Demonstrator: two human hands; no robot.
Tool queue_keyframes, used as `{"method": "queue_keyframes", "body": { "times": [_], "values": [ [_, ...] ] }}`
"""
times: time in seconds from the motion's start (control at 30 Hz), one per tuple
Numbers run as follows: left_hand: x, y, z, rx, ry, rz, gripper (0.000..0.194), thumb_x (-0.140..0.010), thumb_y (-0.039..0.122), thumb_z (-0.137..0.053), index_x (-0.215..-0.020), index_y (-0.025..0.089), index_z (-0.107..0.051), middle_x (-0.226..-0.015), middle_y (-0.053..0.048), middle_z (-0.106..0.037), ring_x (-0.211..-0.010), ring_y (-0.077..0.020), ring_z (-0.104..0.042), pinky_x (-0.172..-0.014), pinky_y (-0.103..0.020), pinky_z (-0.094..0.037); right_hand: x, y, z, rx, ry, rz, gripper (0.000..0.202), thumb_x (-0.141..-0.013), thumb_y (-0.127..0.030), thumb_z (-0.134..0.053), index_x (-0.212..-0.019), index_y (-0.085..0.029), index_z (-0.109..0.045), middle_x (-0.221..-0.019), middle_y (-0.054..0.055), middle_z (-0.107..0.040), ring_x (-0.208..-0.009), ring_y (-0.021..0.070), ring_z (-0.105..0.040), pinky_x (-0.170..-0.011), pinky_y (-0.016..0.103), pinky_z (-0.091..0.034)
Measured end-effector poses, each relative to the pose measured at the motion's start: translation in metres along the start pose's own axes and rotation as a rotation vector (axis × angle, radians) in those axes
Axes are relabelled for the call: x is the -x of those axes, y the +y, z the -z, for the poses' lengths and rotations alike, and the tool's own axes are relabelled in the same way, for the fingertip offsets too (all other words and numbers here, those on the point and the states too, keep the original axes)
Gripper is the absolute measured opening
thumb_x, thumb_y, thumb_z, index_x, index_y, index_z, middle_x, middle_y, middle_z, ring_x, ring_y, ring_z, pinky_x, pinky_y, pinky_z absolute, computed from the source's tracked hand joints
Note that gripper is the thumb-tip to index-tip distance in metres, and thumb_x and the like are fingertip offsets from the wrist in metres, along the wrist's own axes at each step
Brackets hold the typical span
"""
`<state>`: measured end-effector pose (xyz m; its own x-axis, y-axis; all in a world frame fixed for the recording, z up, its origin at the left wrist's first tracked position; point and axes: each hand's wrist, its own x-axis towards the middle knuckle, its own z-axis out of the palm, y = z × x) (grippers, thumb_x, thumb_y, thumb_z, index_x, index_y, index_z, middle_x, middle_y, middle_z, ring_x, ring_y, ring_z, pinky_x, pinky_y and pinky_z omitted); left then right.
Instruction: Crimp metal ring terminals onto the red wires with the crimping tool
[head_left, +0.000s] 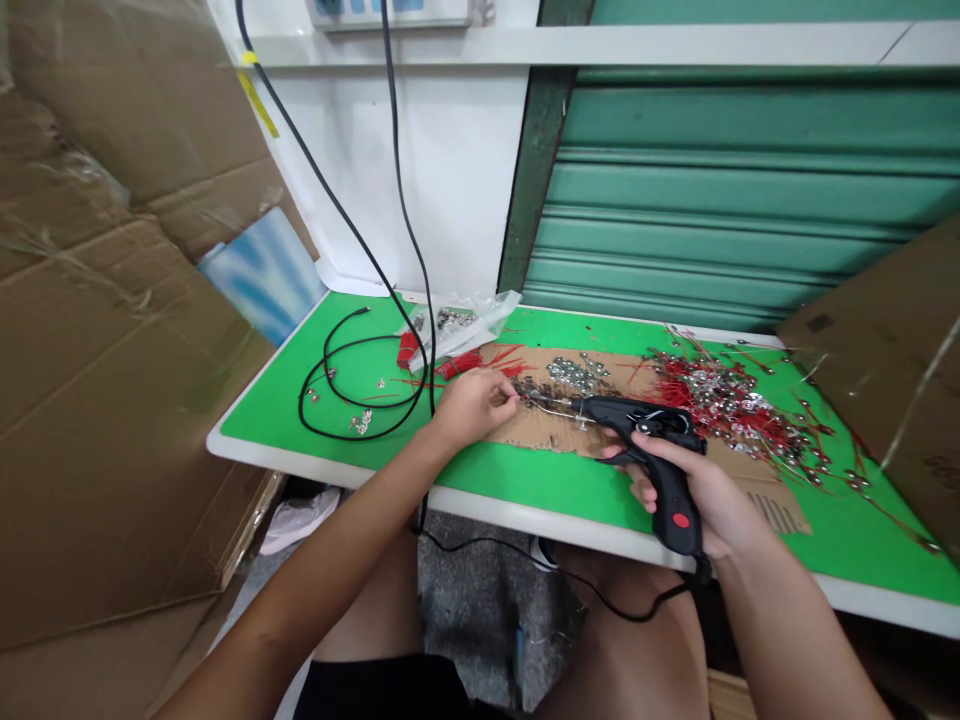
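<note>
My right hand (709, 490) is wrapped round the grip of a black soldering gun (641, 420), whose metal tip points left. A red spot marks its handle. Close to that tip, my left hand (478, 405) is closed in a pinch; what lies between its fingertips is too small to make out. Beneath the tip is a brown cardboard sheet (525, 432) with dark scorch marks. Small silvery metal parts (574, 374) lie in a pile just beyond the gun. To its right spreads a heap of red wires with metal pieces (739, 405).
A clear plastic bag (465, 325) of metal parts stands behind my left hand, beside bundled red wires (457, 364). A black cable (319, 395) loops over the green tabletop (270, 415). Cardboard boxes (112, 400) flank the left side, another box (892, 370) the right. The gun's cord hangs below the edge.
</note>
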<state>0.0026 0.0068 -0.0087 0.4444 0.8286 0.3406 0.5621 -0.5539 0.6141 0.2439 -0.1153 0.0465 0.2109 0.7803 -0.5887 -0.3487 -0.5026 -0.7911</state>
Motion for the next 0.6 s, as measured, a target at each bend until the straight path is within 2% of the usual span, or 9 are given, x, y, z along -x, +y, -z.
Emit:
{"method": "queue_keyframes", "body": {
  "times": [0.2, 0.4, 0.6],
  "values": [
    [-0.0003, -0.0001, 0.0006, 0.005, 0.0, 0.005, 0.003, -0.082, 0.018, -0.071, -0.08, 0.017, -0.073, -0.071, -0.001, -0.067, -0.067, -0.0138, -0.058, -0.066, -0.026, -0.042, -0.0002, 0.0014, 0.0016, 0.019, 0.011, 0.0, 0.012, -0.08, -0.024, -0.074, -0.088, -0.017, -0.079, -0.067, 0.004, -0.07, -0.037, 0.009, -0.046, -0.03, 0.018, -0.043],
    [0.0, -0.0003, 0.0001, -0.007, 0.008, 0.001, 0.001, -0.08, 0.017, -0.073, -0.079, 0.016, -0.073, -0.071, -0.001, -0.067, -0.068, -0.0143, -0.058, -0.066, -0.026, -0.042, -0.0014, 0.0016, 0.0019, 0.023, -0.033, 0.043, 0.014, -0.082, -0.024, -0.072, -0.091, -0.017, -0.08, -0.084, 0.009, -0.078, -0.038, 0.0083, -0.047, -0.031, 0.018, -0.045],
    [0.0001, -0.0008, -0.0008, 0.018, 0.001, -0.001, 0.001, -0.08, 0.016, -0.073, -0.079, 0.016, -0.072, -0.07, 0.0, -0.066, -0.064, -0.0126, -0.056, -0.065, -0.025, -0.041, -0.001, -0.0014, -0.0006, -0.003, -0.033, 0.033, 0.016, -0.085, -0.021, -0.067, -0.09, -0.015, -0.081, -0.076, 0.008, -0.076, -0.037, 0.0083, -0.047, -0.03, 0.017, -0.044]
  ]
}}
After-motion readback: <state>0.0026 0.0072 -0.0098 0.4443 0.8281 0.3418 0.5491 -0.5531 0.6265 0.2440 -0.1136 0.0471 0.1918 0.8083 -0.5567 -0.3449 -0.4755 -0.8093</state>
